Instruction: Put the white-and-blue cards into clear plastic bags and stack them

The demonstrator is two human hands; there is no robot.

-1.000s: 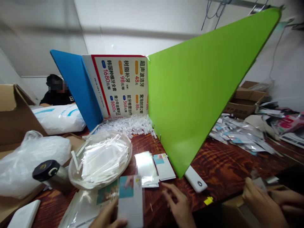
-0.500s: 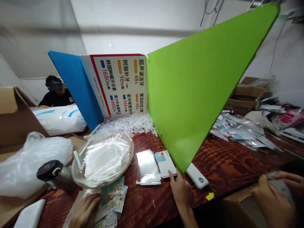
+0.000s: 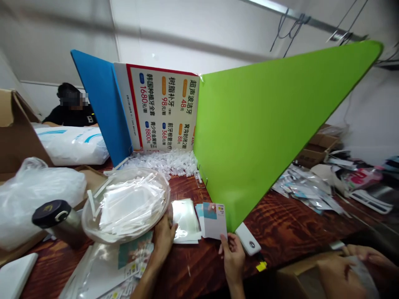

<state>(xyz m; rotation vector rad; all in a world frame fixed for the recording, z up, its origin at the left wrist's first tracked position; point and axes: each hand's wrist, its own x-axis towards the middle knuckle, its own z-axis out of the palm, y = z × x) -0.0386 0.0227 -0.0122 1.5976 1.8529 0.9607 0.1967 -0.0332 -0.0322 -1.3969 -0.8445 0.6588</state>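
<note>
My right hand (image 3: 233, 255) pinches the bottom edge of a small white card (image 3: 215, 221) with a coloured picture at its top, lifting it off a short stack of cards by the foot of the green divider (image 3: 264, 137). My left hand (image 3: 163, 236) rests with curled fingers on a stack of clear plastic sleeves (image 3: 186, 220), beside a clear bowl (image 3: 93, 226) filled with more sleeves. A pile of printed cards (image 3: 134, 257) lies under my left forearm.
A blue divider (image 3: 102, 104) and a price poster (image 3: 163, 112) stand behind a heap of small white pieces (image 3: 165, 160). A black-lidded flask (image 3: 54, 218), a plastic bag (image 3: 34, 191) and cardboard boxes sit left. Another person's hands (image 3: 349, 270) work at lower right; someone sits far left.
My left hand moved from the printed cards up to the clear sleeves. My right hand took hold of the top card and raised it. The view shifted slightly.
</note>
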